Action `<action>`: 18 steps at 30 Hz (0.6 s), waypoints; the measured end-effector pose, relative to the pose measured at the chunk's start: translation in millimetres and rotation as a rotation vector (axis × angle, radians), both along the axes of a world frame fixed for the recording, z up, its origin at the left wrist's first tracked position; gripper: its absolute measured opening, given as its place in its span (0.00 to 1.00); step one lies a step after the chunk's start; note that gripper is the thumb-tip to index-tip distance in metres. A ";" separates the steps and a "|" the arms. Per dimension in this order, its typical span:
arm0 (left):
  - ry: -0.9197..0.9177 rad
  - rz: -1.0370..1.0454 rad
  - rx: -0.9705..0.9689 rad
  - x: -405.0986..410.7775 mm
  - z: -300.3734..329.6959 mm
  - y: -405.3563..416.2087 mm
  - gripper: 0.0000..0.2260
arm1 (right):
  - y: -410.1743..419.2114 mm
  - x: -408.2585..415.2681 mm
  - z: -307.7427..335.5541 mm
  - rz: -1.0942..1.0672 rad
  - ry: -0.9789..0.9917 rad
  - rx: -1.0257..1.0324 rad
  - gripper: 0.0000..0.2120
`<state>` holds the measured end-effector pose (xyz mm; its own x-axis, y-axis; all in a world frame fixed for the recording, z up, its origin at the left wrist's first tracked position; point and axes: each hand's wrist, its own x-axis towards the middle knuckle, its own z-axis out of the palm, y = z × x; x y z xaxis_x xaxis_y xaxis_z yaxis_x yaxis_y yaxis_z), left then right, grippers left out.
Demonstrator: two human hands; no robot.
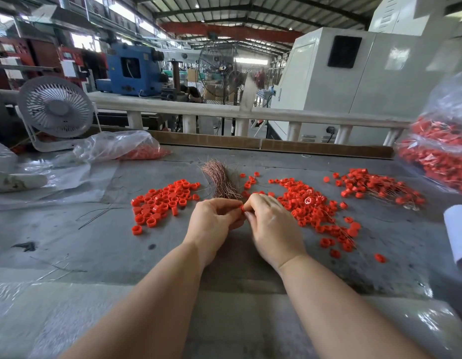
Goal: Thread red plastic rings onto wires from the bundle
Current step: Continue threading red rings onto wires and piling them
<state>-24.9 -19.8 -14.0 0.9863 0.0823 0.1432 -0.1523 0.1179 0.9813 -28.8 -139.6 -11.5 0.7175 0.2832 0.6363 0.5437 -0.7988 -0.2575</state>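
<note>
Now | left hand [213,216] curled, likely pinching a wire too fine to see; right hand [270,224] pinching red ring [242,208] between both hands | wire bundle [222,182] just beyond fingertips on desk [100,244] | risk: wire missing ring hole, bending; ring slipping into pile of rings [306,206] right of right hand

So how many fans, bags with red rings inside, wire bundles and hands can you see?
Fans: 2, a white desk fan and a black standing fan
Bags with red rings: 2
Wire bundles: 1
Hands: 2, left, right
Total: 7
</note>
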 end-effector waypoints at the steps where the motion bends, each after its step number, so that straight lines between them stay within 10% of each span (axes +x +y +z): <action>1: 0.000 -0.001 0.002 0.2 0.2 -0.1 0.08 | -0.2 0.3 0.1 -0.001 0.001 0.000 0.03; 18: -0.005 0.012 0.047 -0.2 -1.7 -0.3 0.08 | -1.7 1.0 -1.6 0.006 0.033 0.031 0.03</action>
